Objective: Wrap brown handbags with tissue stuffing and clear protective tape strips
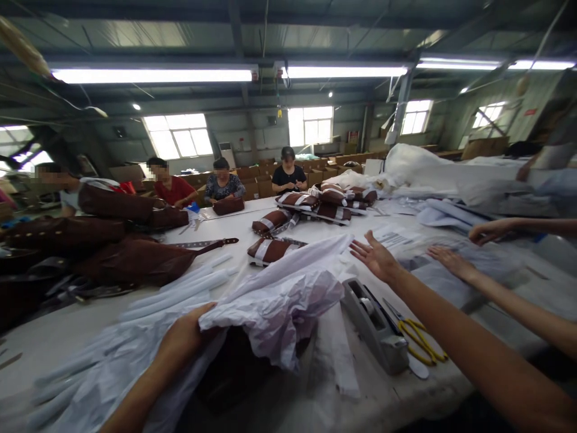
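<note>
Since the sheet is this thin and crumply, I'd go slow with it. From my end of the link, the white paper (279,304) sits front and center at the near side of the tabletop (220,224), bunched up over something dark brown (229,361) that I can only partly see. Looks like leather, but it's too shadowed to swear to.

My left hand (187,334), at about 8 o'clock on the paper, seems to be pinching its near edge; the fingers underneath are hidden. My right hand (376,258) is at 2 o'clock, palm bare and fingers spread, right by the far corner. Can't tell if it's touching.

My tip: keep the left pinch light but steady, take that far corner with the right, then pull both ways gently so the creases flatten without tearing. I'd smooth from the middle outward and tuck loose edges close to the brown piece.

Watch the gray tape dispenser (374,328) between 3 and 4 o'clock, with the yellow-handled scissors (421,343) just beyond it; a trailing edge could snag there. A co-worker's hand (453,261) is out toward 2:30, so I'd keep my right elbow in.
</note>
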The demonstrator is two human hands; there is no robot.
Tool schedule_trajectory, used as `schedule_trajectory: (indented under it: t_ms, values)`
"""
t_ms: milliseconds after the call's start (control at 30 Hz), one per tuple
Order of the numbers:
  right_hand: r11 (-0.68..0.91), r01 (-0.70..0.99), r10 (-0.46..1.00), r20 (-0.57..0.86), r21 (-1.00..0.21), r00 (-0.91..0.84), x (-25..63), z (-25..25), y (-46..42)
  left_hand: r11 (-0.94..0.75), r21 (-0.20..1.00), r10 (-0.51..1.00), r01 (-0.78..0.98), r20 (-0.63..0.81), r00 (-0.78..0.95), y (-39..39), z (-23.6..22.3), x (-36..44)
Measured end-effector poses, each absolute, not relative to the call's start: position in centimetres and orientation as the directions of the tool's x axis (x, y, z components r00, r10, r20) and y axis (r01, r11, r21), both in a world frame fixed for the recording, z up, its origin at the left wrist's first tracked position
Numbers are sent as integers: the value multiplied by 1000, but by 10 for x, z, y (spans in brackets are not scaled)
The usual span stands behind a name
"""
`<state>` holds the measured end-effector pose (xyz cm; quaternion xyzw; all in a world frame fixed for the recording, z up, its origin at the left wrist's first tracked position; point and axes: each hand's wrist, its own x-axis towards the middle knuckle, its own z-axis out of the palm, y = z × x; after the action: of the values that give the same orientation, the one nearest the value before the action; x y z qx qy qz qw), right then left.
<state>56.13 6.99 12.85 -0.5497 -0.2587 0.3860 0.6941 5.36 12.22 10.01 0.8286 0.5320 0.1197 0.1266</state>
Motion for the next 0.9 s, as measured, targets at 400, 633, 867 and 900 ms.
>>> schedule_trajectory:
  t_ms: [400,633,867,900]
  values:
    - [-202,-293,977,-212,-935,2,403,71,34,-429,388,899,816,95,427,124,91,49]
    - [-152,-254,946,-215,-955,243,432,74,50,-382,324,924,866,153,350,130,84,28]
    - [-155,-107,916,-184,-982,356,538,102,51,-321,190,936,928,211,280,133,88,19]
    - [-166,-93,918,-188,-982,350,545,106,50,-315,184,939,931,203,278,132,90,22]
